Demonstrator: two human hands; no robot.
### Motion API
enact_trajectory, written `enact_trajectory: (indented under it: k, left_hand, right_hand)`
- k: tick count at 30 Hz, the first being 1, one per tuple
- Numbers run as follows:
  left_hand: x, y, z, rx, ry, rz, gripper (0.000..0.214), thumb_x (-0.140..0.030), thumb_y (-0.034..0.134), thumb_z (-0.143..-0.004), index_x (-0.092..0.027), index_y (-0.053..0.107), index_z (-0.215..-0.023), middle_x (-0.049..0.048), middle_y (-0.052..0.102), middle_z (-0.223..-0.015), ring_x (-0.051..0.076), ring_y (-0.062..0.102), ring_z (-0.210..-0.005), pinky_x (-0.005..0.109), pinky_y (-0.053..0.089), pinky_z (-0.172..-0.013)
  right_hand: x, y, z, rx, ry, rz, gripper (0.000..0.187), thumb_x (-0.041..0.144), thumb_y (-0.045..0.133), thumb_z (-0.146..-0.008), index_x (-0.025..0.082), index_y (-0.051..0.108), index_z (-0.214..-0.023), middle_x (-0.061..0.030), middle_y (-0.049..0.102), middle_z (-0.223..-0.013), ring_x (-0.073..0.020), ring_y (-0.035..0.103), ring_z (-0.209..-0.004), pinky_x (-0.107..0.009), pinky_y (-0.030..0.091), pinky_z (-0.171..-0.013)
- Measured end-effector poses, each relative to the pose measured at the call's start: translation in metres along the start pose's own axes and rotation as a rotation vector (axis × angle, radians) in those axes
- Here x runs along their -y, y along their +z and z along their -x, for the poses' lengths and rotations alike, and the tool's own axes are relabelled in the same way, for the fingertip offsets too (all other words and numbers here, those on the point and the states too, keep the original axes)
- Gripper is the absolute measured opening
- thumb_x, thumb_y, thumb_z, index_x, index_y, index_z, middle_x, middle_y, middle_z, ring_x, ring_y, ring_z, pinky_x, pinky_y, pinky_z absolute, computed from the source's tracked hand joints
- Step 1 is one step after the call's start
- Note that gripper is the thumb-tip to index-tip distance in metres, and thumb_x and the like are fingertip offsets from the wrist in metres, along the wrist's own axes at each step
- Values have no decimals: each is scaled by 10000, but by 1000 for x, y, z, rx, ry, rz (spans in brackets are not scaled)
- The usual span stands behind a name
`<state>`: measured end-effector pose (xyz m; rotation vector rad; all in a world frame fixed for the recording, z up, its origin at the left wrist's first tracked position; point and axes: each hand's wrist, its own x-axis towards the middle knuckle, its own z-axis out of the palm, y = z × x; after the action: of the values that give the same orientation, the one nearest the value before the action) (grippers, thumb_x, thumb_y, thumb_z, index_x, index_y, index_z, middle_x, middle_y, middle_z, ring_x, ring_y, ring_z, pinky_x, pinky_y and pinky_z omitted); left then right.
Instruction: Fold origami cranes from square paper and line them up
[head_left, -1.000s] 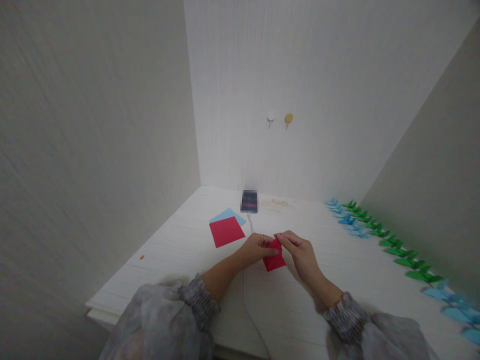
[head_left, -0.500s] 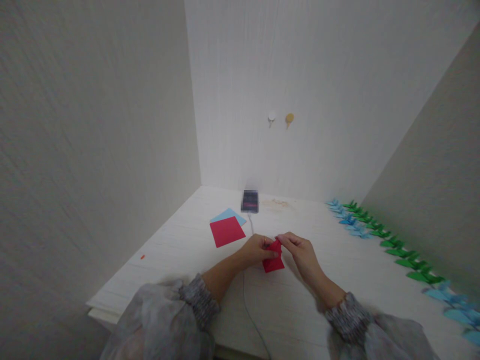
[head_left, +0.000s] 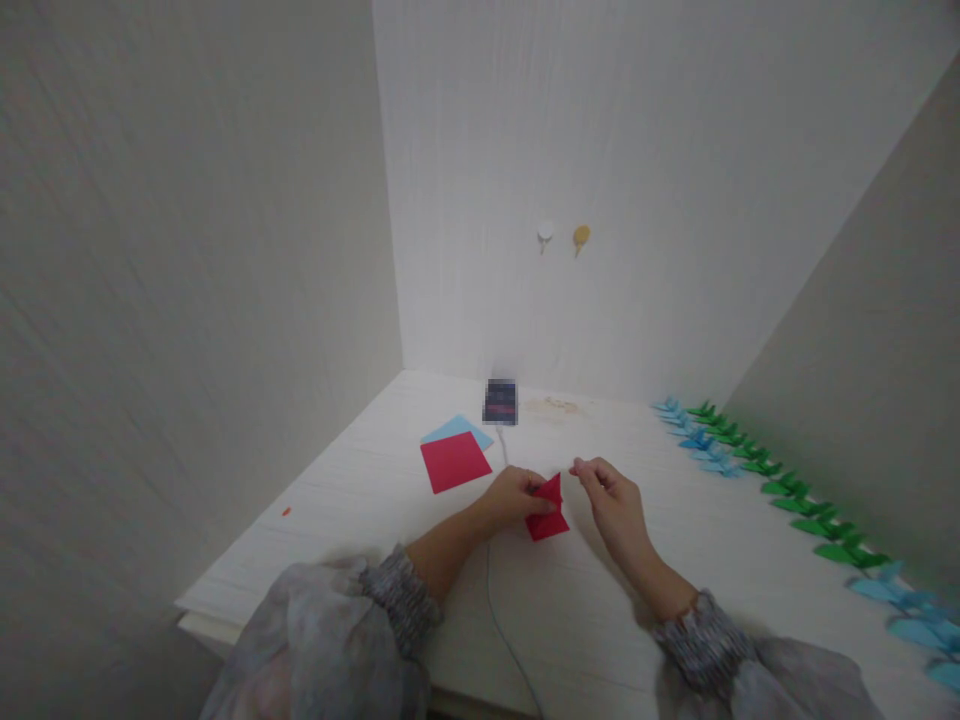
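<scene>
My left hand (head_left: 513,496) grips a folded piece of red paper (head_left: 551,524) between thumb and fingers, just above the table. One pointed flap of the paper stands up, and the lower part spreads out flat. Part of the fold is hidden under my fingers. Just right of the paper, and apart from it, my right hand (head_left: 613,500) has its thumb and fingertips pinched together. A small reddish spot shows at those fingertips; whether it is a nail or a scrap cannot be told.
A red paper square (head_left: 455,462) overlaps a light blue sheet (head_left: 459,427) on the white table (head_left: 360,480). Behind them sits a blurred dark device (head_left: 501,402) with a cable (head_left: 501,625). Green folded paper shapes (head_left: 787,487) and blue ones (head_left: 919,625) line the right side. An orange scrap (head_left: 286,511) lies left.
My right hand has let go of the red paper's upper tip and moved a little to the right. The left hand keeps its hold, and the paper's flap now stands free.
</scene>
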<state>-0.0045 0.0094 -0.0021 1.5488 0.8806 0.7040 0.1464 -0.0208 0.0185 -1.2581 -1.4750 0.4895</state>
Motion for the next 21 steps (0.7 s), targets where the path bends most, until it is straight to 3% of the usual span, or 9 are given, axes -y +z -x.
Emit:
enact_trajectory:
  k: [5,9,14,21]
  left_hand:
    - [-3,-1,1,-17,22,-15,119,-202,598,-557,-95,585,-607,-26,516,-507,68,425,-475,191,309,-466]
    - [0,-1,0,39,49,-25,115,-182,586,-563,-87,598,-627,-23,509,-504,63,409,-465,192,295,-456]
    - [5,0,-1,26,19,-58,171,-224,591,-573,-86,623,-669,4,556,-545,88,456,-507,204,333,-481]
    - [0,0,0,12,-9,-119,164,-239,581,-583,-93,623,-647,-11,530,-503,84,441,-485,199,314,-459]
  right_hand:
    - [-2,4,0,140,12,-91,250,395,504,-723,169,604,-688,-33,594,-680,-168,519,-668,-276,389,-636]
    - [-8,8,-2,250,48,-167,198,347,542,-699,168,619,-734,-34,615,-720,-167,537,-691,-283,401,-665]
    - [-12,7,-5,228,104,-66,226,362,522,-702,160,609,-653,-25,611,-638,-165,535,-633,-279,395,-625]
    - [-15,9,-3,162,14,135,240,346,463,-731,177,550,-584,-10,538,-532,-156,482,-538,-258,353,-513]
